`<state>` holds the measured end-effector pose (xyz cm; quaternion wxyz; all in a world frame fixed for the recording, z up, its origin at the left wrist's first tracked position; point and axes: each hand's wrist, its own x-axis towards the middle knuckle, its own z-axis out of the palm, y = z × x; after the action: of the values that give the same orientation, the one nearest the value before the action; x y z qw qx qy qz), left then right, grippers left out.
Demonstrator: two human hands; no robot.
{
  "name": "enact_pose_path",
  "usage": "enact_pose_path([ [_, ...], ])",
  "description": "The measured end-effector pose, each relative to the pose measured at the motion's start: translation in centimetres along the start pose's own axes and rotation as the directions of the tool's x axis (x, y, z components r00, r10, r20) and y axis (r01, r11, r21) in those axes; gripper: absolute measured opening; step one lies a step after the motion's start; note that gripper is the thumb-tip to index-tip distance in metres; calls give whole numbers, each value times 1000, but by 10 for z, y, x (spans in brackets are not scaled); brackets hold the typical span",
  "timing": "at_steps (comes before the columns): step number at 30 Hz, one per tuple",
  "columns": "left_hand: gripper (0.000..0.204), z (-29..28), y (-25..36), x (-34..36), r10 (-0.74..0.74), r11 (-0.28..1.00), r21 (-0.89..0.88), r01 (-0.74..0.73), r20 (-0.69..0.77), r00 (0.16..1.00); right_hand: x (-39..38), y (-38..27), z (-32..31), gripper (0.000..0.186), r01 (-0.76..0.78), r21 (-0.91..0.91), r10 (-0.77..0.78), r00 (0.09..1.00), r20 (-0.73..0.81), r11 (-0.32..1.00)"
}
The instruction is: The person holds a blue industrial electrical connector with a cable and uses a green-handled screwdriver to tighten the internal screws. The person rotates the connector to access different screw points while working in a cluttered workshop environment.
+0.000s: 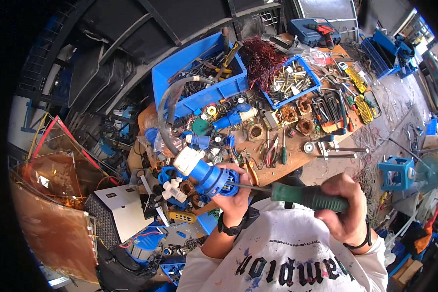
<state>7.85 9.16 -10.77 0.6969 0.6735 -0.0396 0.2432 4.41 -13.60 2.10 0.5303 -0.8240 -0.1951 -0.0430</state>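
Tabletop (297, 158) of bare wood, crowded with tools and parts, runs across the middle of the view; on its far left side sits a deep blue bin (209, 96) filled with jumbled tools and metal pieces; at the far end lies a blue toolcase (301, 34) with a red drill (324, 30) on it; a tangle of dark red wire (263, 58) lies just right of the bin, and a shallow blue tray (297, 97) of brass-coloured metal parts sits beside it.

Grey cable (166, 141) arches up from the cream end of a blue connector (209, 179), which is held up in front of the person, near the close edge of the tabletop; the left hand (236, 192) has its fingers wrapped around the connector's open end; the right hand (353, 214) has its fingers closed on the green handle of a screwdriver (301, 195), whose shaft points left into that open end; whether its tip meets a screw, I cannot tell; smaller still, red-handled pliers (271, 153) lie beyond the hands.
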Motion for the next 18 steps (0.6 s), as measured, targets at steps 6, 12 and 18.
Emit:
enact_pose_path([
  [6,41,9,11,3,-74,995,-70,73,-12,997,6,4,12,50,156,75,-142,976,-164,985],
  [12,39,6,11,-1,-28,999,-37,28,5,1000,-7,4,-3,51,42,-109,-41,999,14,993],
  [18,42,9,15,-4,-76,993,-94,73,-23,997,5,-2,-2,41,306,11,-306,950,60,952],
])
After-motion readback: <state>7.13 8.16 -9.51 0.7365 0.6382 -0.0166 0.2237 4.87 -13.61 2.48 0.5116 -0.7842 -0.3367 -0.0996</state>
